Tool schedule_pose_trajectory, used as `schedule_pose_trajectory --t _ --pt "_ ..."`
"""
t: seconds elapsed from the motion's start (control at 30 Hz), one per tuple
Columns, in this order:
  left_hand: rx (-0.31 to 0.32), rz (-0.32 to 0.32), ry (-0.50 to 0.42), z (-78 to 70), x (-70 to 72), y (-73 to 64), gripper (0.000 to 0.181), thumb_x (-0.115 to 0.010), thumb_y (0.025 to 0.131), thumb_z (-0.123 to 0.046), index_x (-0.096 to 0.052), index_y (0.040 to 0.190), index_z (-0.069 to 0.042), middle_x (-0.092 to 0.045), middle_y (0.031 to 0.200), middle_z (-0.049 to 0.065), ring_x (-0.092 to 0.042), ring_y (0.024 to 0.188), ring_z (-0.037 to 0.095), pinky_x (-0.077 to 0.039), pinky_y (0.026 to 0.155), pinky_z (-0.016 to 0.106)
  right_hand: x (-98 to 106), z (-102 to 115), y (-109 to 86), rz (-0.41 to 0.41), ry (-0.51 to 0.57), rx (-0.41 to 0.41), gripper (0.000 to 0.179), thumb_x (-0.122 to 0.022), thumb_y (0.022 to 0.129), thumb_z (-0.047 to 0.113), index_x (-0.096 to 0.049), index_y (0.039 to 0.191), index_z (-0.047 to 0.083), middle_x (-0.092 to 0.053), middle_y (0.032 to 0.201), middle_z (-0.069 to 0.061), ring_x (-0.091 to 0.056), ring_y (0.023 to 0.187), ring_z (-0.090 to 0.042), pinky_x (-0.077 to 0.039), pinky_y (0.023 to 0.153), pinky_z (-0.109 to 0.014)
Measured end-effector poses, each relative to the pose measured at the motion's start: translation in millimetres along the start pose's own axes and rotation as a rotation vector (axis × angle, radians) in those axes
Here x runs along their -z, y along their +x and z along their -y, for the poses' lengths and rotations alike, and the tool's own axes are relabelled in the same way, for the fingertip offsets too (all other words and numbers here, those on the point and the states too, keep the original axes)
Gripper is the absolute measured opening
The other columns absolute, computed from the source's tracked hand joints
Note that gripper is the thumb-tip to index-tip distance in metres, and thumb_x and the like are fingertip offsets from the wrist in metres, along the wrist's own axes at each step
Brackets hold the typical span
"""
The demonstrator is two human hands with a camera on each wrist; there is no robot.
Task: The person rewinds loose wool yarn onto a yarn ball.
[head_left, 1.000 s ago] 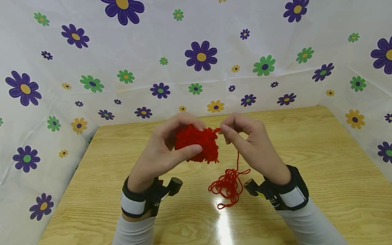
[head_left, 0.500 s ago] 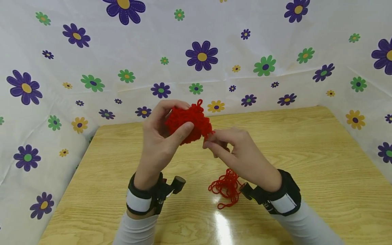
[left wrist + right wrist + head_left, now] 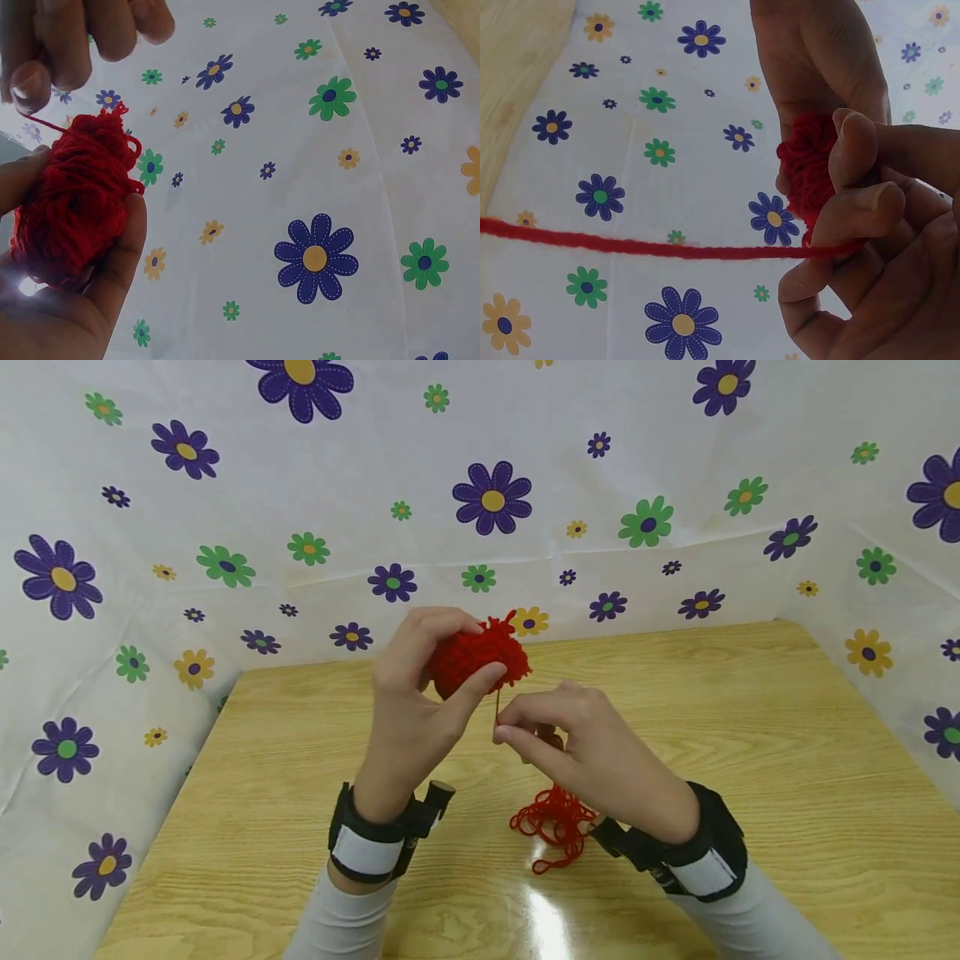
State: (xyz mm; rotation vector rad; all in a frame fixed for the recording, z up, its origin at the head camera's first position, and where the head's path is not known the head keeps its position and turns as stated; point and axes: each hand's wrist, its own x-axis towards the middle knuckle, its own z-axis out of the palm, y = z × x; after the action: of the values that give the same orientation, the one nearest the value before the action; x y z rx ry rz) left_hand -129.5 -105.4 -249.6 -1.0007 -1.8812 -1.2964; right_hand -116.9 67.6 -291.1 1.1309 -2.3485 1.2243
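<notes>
A fuzzy red ball of yarn (image 3: pixel 472 658) is gripped by my left hand (image 3: pixel 420 702), thumb in front and fingers curled over its top, raised above the table. Small loops stick out on its right side. Just below and to the right, my right hand (image 3: pixel 577 735) pinches the yarn strand (image 3: pixel 498 703) between thumb and forefinger. That strand runs taut up to the ball. In the left wrist view the wound ball (image 3: pixel 75 195) fills the palm. The right wrist view shows the strand (image 3: pixel 652 247) trailing away from the curled right fingers.
A loose tangle of red yarn (image 3: pixel 553 827) lies on the wooden table (image 3: pixel 300 777) beneath my right hand. White cloth (image 3: pixel 337 460) printed with flowers stands around the back and sides. Each wrist wears a black strap with a camera.
My left hand has risen and turned the yarn ball. My right hand has come lower and left, from the ball's right edge to below it, with a short strand now stretched between.
</notes>
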Motion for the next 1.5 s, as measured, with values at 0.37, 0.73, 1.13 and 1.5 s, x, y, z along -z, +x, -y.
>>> schedule_pose_trajectory --t 0.37,0.73,1.13,1.5 --pt "-0.026 0.175 0.132 5.6 -4.4 -3.9 0.032 -0.071 0.067 0.007 -0.058 0.096 0.002 -0.053 0.097 0.014 -0.054 0.091 0.020 -0.049 0.075 0.028 24 29 0.5 -0.053 0.048 0.022 0.006 -0.063 0.081 0.007 -0.064 0.083 0.012 -0.052 0.065 0.008 -0.042 0.060 -0.007 -0.036 0.051 -0.025" --pt "0.021 0.425 -0.037 0.3 -2.3 -5.6 0.031 -0.068 0.069 0.008 -0.059 0.098 -0.001 -0.058 0.099 0.011 -0.053 0.092 0.014 -0.047 0.077 0.025 38 36 0.2 -0.203 0.109 0.028 0.010 -0.058 0.081 -0.006 -0.062 0.081 0.004 -0.053 0.068 0.007 -0.045 0.058 -0.008 -0.038 0.050 -0.023" --pt "0.060 0.488 -0.224 -4.7 -0.4 -5.1 0.028 -0.066 0.072 0.008 -0.057 0.096 -0.001 -0.058 0.101 0.010 -0.054 0.092 0.015 -0.049 0.071 0.028 40 28 1.2 -0.358 0.119 0.038 0.009 -0.055 0.080 -0.012 -0.060 0.080 -0.003 -0.051 0.063 -0.001 -0.044 0.056 -0.011 -0.036 0.051 -0.024" --pt "0.031 0.465 -0.320 -15.7 0.6 -3.1 0.035 -0.070 0.066 0.011 -0.055 0.096 0.003 -0.058 0.097 0.014 -0.056 0.084 0.016 -0.050 0.064 0.028 37 21 4.1 -0.367 0.086 0.001 0.007 -0.058 0.080 -0.008 -0.062 0.081 -0.001 -0.053 0.064 0.001 -0.044 0.056 -0.011 -0.037 0.050 -0.024"
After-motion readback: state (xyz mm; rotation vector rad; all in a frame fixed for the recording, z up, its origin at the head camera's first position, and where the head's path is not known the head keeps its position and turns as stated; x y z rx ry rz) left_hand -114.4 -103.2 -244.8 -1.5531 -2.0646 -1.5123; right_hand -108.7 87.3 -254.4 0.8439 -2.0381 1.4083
